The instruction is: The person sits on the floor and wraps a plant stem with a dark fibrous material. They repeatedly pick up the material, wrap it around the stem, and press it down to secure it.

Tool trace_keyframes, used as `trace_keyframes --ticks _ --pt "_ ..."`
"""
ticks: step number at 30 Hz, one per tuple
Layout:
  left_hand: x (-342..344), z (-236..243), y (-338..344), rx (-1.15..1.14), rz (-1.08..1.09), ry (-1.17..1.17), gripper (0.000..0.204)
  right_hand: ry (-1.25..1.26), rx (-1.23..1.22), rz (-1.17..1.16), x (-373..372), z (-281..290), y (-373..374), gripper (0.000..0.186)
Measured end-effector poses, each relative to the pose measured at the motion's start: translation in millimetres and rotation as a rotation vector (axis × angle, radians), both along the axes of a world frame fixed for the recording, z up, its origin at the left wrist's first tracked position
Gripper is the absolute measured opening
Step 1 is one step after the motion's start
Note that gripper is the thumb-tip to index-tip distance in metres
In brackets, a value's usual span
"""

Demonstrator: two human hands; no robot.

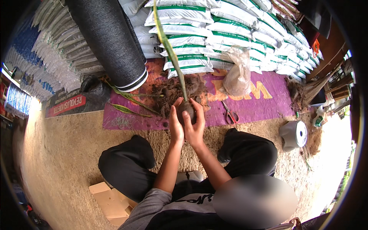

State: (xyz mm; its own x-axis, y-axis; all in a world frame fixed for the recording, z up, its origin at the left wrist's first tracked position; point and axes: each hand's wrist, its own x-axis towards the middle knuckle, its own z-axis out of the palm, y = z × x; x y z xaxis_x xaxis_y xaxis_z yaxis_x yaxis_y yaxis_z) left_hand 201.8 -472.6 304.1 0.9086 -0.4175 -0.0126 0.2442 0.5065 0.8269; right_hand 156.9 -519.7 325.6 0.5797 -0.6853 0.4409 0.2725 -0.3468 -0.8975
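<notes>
Both my hands are cupped around a dark, round root ball at the near edge of a purple banner. My left hand presses on its left side; my right hand wraps the right side, fingers curled over it. Rising from the ball is a long green-and-yellow snake plant leaf, nearly upright. Behind my hands lies a heap of dark soil and fibre. Loose snake plant leaves rest to the left. Red-handled scissors lie to the right. The underside of the root ball is hidden by my palms.
Stacked white-and-green sacks stand behind the purple banner. A big black roll leans at the left. A plastic bag sits back right, a grey stool-like container farther right. Flattened cardboard lies beside my left leg.
</notes>
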Motion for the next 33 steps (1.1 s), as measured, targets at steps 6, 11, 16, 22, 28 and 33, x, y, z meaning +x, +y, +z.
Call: trace_keyframes --ticks 6,11,16,22,28,33 --pt "-6.7 2.2 5.6 0.006 -0.087 0.173 0.048 0.083 -0.198 -0.013 -4.2 -2.0 2.9 0.043" --pt "-5.2 1.1 5.2 0.002 -0.073 0.158 0.047 0.14 -0.263 -0.04 -1.6 -3.7 -2.2 0.041" --pt "-5.5 -2.6 0.6 -0.089 -0.036 0.108 0.05 0.074 -0.152 -0.064 2.8 -5.4 -6.2 0.046" --pt "4.6 -1.4 2.3 -0.202 -0.033 0.216 0.051 -0.026 -0.138 -0.068 -1.3 -2.0 -10.6 0.05" --pt "-3.4 12.4 -0.7 -0.419 -0.219 0.301 0.056 0.109 -0.489 -0.104 -7.4 15.2 -5.1 0.049" --pt "-1.0 5.4 5.0 -0.51 -0.312 0.277 0.044 0.086 -0.613 -0.137 -6.7 10.5 -6.7 0.042"
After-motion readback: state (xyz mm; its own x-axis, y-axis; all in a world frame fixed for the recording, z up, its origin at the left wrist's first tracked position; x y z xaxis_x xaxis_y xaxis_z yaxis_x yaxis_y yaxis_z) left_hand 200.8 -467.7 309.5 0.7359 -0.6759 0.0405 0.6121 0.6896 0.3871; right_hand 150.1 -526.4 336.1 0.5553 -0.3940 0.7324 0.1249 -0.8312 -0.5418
